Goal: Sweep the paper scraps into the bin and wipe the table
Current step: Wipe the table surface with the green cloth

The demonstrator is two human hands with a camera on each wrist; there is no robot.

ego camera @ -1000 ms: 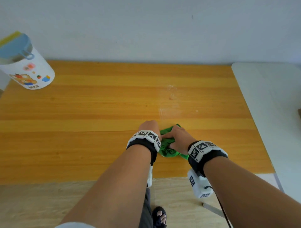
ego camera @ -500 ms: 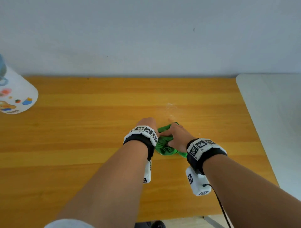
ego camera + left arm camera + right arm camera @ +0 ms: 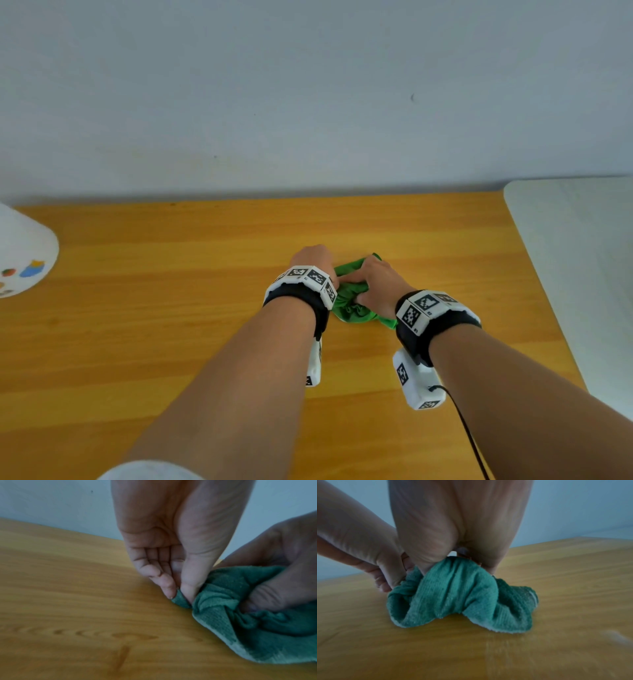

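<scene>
A bunched green cloth [image 3: 352, 306] lies on the wooden table [image 3: 171, 308], right of centre. Both hands are on it. My left hand [image 3: 313, 258] pinches a fold at the cloth's [image 3: 248, 615] left edge between thumb and fingertips [image 3: 169, 588]. My right hand [image 3: 376, 284] grips the cloth [image 3: 453, 595] from above, its fingers curled into the bunched fabric. No paper scraps show in any view. A white bin [image 3: 20, 260] with cartoon stickers stands at the table's far left, mostly cut off by the frame edge.
A grey wall runs along the table's back edge. A white table [image 3: 575, 267] adjoins on the right. A black cable [image 3: 469, 438] trails from the right wrist camera. Bare wood stretches to the left of the hands.
Both hands have slid the cloth away from the front edge toward the middle of the table. The view has tilted up, so the bin has slipped mostly out at the left.
</scene>
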